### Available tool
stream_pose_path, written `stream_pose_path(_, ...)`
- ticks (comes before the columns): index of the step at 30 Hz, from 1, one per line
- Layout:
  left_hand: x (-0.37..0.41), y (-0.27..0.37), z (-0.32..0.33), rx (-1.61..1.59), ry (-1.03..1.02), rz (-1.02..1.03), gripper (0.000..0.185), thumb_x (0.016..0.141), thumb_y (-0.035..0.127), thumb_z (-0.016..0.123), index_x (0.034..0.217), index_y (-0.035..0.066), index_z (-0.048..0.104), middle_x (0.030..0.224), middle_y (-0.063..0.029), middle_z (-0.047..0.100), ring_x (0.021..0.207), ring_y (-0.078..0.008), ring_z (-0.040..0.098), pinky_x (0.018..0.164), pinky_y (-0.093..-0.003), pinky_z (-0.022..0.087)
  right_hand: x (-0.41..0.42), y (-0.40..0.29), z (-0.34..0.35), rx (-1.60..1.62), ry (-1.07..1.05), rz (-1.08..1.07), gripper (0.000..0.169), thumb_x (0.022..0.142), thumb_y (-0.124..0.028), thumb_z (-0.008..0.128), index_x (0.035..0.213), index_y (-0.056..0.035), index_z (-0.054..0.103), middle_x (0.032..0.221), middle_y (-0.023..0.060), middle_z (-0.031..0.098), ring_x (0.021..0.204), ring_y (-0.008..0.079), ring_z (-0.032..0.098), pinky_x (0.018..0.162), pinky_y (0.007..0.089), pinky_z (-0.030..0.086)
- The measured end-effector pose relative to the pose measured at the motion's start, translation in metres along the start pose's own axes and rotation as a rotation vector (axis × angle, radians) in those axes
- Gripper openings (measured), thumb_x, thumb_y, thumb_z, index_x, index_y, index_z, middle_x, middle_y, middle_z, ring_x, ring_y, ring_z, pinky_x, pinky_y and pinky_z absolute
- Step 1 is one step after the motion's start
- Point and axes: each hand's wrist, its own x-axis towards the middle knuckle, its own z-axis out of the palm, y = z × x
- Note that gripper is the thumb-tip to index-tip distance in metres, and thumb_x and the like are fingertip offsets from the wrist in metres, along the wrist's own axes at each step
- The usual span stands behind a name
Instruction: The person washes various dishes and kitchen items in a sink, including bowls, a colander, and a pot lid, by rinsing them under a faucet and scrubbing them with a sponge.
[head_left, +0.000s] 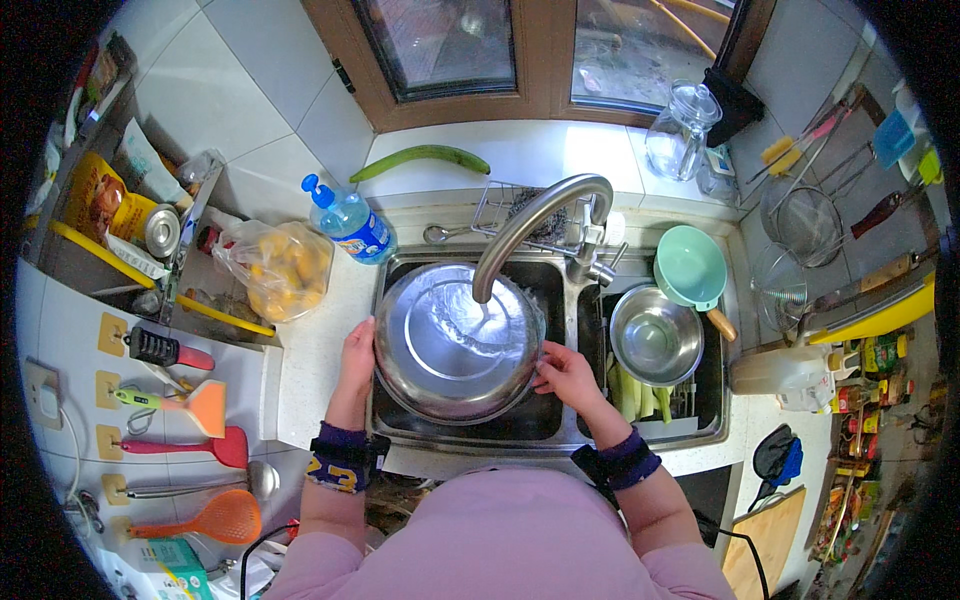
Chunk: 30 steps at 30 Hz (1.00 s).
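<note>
A large stainless steel basin (461, 322), its round underside facing up, is over the left bowl of a double sink (551, 420). Water runs onto it from the curved metal faucet (517, 225). My left hand (358, 356) holds the basin's left edge, and my right hand (562, 373) grips its right edge with the fingers bent. Over the right sink bowl are a small steel bowl (643, 352) and a mint-green plastic bowl (690, 262). Pale green vegetable pieces (634, 394) lie below the steel bowl.
Left of the sink stand a blue soap pump bottle (356, 229) and a plastic bag of yellow items (285, 266). A long green gourd-like vegetable (420, 156) and a glass pitcher (679, 131) are on the windowsill. A wooden cutting board (765, 532) lies at the lower right.
</note>
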Motion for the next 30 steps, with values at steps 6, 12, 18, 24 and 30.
stream_pose_path(6,-0.017,0.066,-0.002,0.046,0.041,0.064,0.033,0.098,0.031,0.045,0.1,0.003,0.062,0.09,0.001,0.064,0.081,-0.0069,0.055,0.075,-0.0221,0.043,0.014,-0.01,0.018,-0.18,-0.098,0.025,0.04,0.092,-0.01,0.052,0.131,-0.0009,0.045,0.1,0.0089,0.061,0.078,0.0183,0.064,0.064,0.0299,0.056)
stream_pose_path(12,-0.038,0.121,-0.005,0.089,-0.03,0.195,0.031,0.099,0.029,0.045,0.096,0.003,0.062,0.087,0.0032,0.061,0.077,-0.0039,0.052,0.071,-0.0197,0.041,0.037,-0.019,0.041,0.081,-0.242,0.218,0.05,0.096,-0.036,0.045,0.128,0.0015,0.045,0.111,0.0141,0.059,0.087,0.0257,0.066,0.068,0.0348,0.056)
stream_pose_path(18,-0.062,0.144,-0.004,0.445,-0.123,0.281,0.03,0.098,0.027,0.046,0.086,0.003,0.058,0.078,0.0069,0.053,0.075,-0.0031,0.045,0.066,-0.0207,0.038,0.043,-0.037,0.06,0.338,-0.398,0.342,0.073,0.093,-0.057,0.035,0.134,0.003,0.036,0.125,0.0212,0.051,0.103,0.0346,0.06,0.085,0.043,0.052)
stream_pose_path(24,-0.087,0.142,0.027,1.018,-0.347,0.491,0.018,0.089,0.024,0.056,0.08,0.008,0.058,0.066,-0.0161,0.053,0.062,-0.0355,0.052,0.055,-0.0374,0.043,0.044,-0.048,0.061,0.497,-0.457,0.456,0.087,0.085,-0.072,0.032,0.136,-0.0009,0.034,0.124,0.0223,0.051,0.105,0.037,0.059,0.087,0.046,0.049)
stream_pose_path(30,-0.097,0.102,0.064,1.208,-0.618,0.987,0.021,0.08,0.027,0.065,0.072,0.011,0.054,0.064,-0.007,0.055,0.065,-0.0279,0.058,0.056,-0.0391,0.043,0.034,-0.054,0.042,0.538,-0.343,0.449,0.071,0.087,-0.066,0.036,0.126,-0.0079,0.049,0.113,0.0159,0.061,0.099,0.0313,0.061,0.089,0.0462,0.046)
